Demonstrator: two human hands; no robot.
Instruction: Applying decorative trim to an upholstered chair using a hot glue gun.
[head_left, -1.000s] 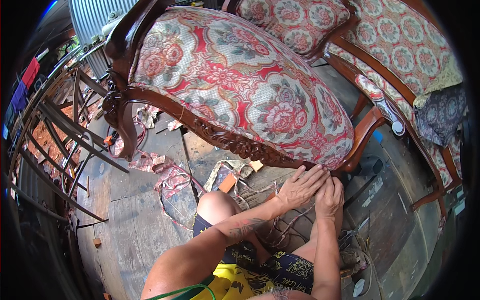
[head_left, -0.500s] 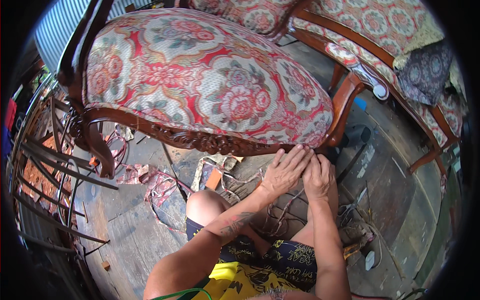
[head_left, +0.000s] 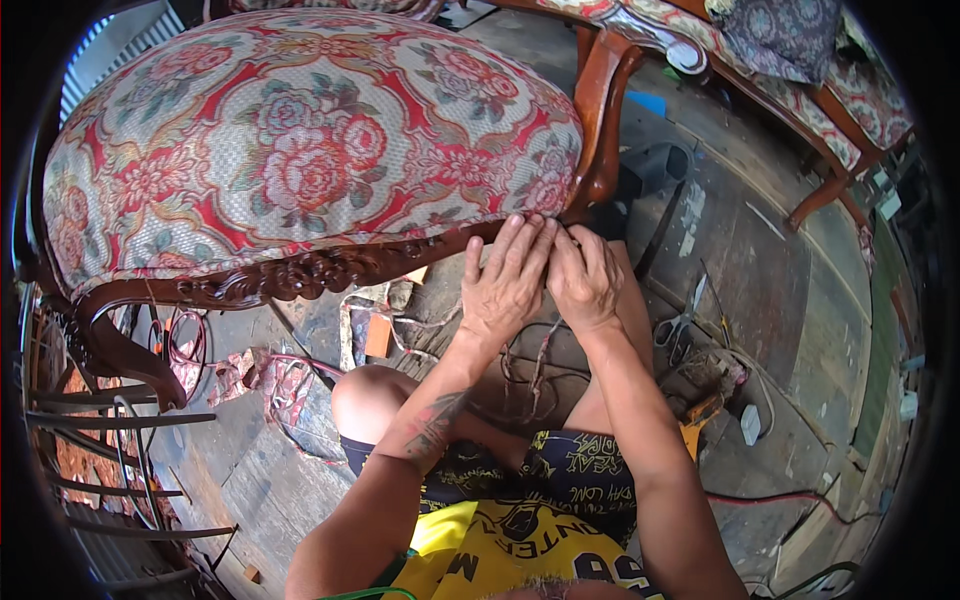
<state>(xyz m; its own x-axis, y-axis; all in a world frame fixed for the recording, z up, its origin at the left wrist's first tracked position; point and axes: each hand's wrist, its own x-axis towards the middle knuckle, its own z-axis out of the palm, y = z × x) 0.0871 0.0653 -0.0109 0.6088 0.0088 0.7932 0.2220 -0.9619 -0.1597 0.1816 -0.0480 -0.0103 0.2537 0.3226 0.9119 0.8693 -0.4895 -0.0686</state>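
Note:
In front of me stands a carved wooden chair seat (head_left: 300,270) covered in red and cream floral upholstery (head_left: 310,150). My left hand (head_left: 505,285) lies at the right end of its front rail, fingers stretched out over the lower edge of the fabric. Close beside it, my right hand (head_left: 586,278) is at the same corner, near the front leg (head_left: 603,120). Its fingers are bent and closed at the fabric edge; what they pinch, if anything, is hidden. The fingertips of both hands almost meet.
Scissors (head_left: 680,330) and an orange-yellow tool (head_left: 697,425) lie on the floor to my right. An orange block (head_left: 378,335), fabric scraps (head_left: 285,385) and cords (head_left: 540,370) lie nearer my legs. A matching sofa (head_left: 780,100) stands behind; curved bars (head_left: 130,420) line the left.
The view has shifted, so the chair appears lower and farther left. Both hands stay at the same corner of the seat, with the left fingers still stretched and the right still bent.

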